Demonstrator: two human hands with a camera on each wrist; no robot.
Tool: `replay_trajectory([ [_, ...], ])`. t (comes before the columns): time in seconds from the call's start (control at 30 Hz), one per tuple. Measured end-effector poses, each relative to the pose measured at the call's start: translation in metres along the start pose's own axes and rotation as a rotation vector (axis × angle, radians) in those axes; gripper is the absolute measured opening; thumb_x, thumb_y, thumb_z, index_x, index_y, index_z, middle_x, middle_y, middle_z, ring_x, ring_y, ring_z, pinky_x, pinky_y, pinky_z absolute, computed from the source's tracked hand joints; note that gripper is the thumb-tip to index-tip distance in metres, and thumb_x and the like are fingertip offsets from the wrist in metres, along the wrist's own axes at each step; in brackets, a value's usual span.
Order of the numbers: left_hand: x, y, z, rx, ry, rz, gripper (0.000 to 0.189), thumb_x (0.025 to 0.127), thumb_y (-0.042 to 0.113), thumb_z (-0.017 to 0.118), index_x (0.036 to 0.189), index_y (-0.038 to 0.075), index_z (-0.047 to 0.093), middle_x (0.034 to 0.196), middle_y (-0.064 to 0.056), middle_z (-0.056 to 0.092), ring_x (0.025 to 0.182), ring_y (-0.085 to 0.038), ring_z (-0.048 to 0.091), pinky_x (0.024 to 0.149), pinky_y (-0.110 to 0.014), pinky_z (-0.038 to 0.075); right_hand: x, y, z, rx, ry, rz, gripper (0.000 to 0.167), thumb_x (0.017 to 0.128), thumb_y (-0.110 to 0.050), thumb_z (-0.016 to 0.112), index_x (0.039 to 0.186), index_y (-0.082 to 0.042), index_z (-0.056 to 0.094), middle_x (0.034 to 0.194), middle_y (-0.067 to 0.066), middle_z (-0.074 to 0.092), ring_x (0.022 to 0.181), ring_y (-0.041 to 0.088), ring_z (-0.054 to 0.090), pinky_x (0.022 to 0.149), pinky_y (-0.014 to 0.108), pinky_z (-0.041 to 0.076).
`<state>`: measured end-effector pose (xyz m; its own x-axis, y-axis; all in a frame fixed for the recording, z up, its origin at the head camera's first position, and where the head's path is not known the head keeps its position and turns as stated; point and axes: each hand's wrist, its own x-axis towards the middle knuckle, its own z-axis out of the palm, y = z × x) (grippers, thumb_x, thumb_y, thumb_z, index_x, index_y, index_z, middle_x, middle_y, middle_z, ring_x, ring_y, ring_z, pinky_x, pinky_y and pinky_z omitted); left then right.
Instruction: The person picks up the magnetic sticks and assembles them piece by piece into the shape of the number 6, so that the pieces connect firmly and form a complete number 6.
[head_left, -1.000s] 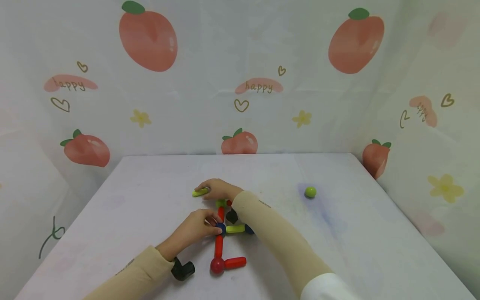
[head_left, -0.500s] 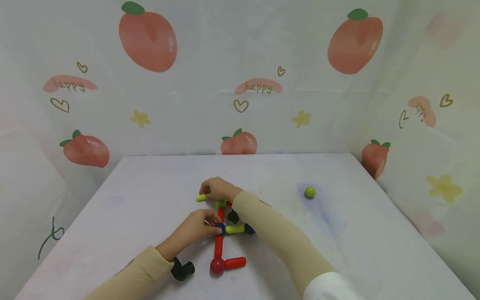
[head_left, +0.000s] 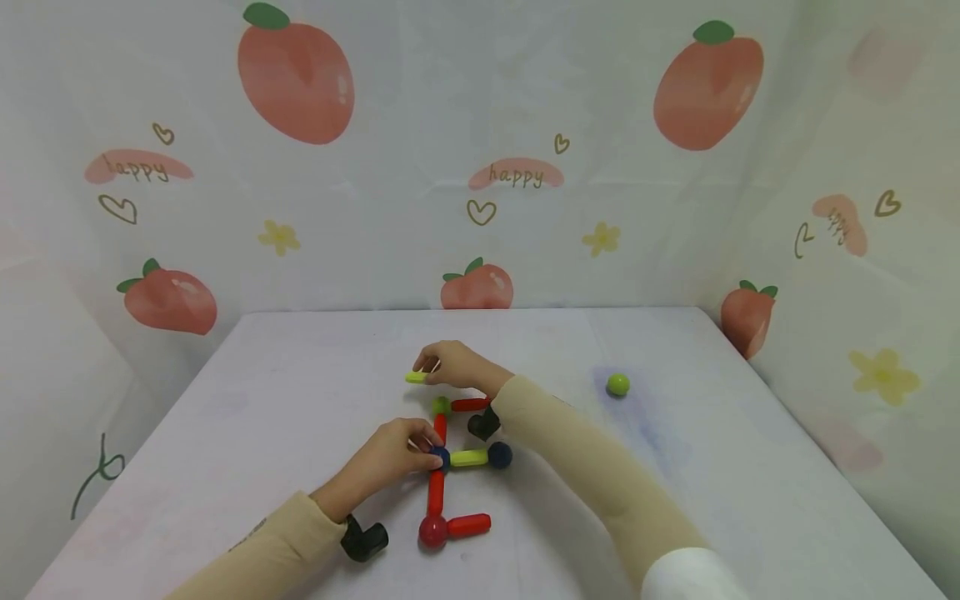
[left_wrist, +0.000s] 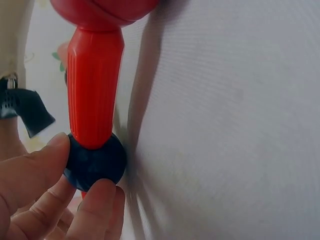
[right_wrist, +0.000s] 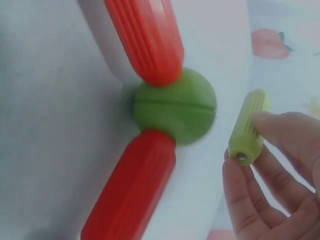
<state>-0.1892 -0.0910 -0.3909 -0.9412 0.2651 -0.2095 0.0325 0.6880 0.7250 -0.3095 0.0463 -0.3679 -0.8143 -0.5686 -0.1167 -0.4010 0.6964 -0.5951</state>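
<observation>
My left hand (head_left: 390, 457) pinches a dark blue ball (left_wrist: 96, 164) between thumb and fingers. This ball is the middle joint of a flat figure of magnetic rods and balls. A red rod (head_left: 436, 493) runs from it to a red ball (head_left: 432, 532) at the near end; another red rod (head_left: 440, 429) leads to a green ball (right_wrist: 175, 107) at the far end. My right hand (head_left: 455, 365) holds a loose yellow-green rod (right_wrist: 247, 127) between thumb and fingertips, beyond the green ball and apart from it. A small metal dot shows in the rod's near end.
A yellow-green rod (head_left: 469, 458) joins the middle ball to a second dark blue ball (head_left: 499, 455). Red rods (head_left: 469, 524) also stick out rightward from both end balls. A loose lime-green ball (head_left: 618, 384) lies on the white table (head_left: 712, 500) at the right. Black cameras sit at both wrists.
My right hand has moved right and slightly farther back with the yellow-green rod, lifting it off the table. My left hand stays on the blue ball.
</observation>
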Motion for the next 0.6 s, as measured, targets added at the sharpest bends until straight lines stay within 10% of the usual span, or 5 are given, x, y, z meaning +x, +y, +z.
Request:
replay_trajectory([
  [0.6,0.0,0.001,0.002,0.014,0.01,-0.028,0.018,0.074,0.015,0.077,0.088,0.015,0.066,0.083,-0.001,0.063,0.074,-0.014,0.056,0.061,-0.025,0.049,-0.06,0.023,-0.02,0.163,0.058,0.016,0.022,0.087,-0.016,0.065,0.11,-0.016,0.064,0.107,0.001,0.067,0.099,0.016,0.064,0.087,0.03,0.052],
])
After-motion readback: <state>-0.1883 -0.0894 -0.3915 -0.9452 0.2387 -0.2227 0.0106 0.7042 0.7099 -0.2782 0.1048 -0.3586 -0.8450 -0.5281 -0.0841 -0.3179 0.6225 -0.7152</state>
